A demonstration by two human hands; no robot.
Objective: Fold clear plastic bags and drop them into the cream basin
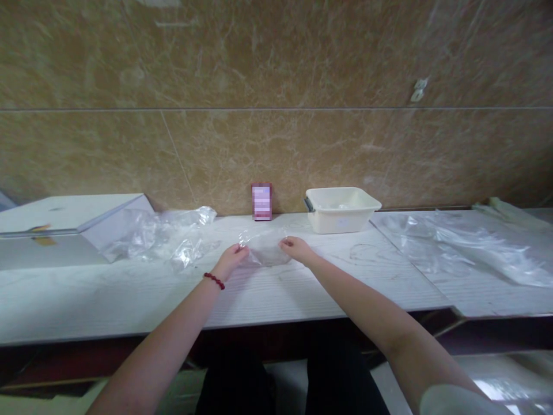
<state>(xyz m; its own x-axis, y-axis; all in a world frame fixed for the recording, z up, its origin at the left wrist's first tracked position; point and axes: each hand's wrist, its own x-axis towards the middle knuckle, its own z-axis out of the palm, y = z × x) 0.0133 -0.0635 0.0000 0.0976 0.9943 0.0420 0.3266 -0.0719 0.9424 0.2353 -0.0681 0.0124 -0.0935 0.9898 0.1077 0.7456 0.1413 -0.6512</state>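
Observation:
A clear plastic bag (pixel 265 249) is stretched between my two hands, just over the white tabletop (pixel 276 294). My left hand (pixel 233 259), below a red bead bracelet (pixel 215 280), pinches the bag's left side. On the opposite side, my right hand (pixel 297 249) grips the bag between thumb and fingers. Whether anything lies inside the bag is hard to make out. Behind it, a phone (pixel 261 202) with a blurred screen leans upright against the wall.
Right of the phone sits a cream plastic bin (pixel 343 222) with some clear plastic in it. A pile of clear bags (pixel 185 236) lies left, beside a large white box (pixel 73 216). More plastic sheets (pixel 470 242) spread at right. A marble wall (pixel 276 150) bounds the back.

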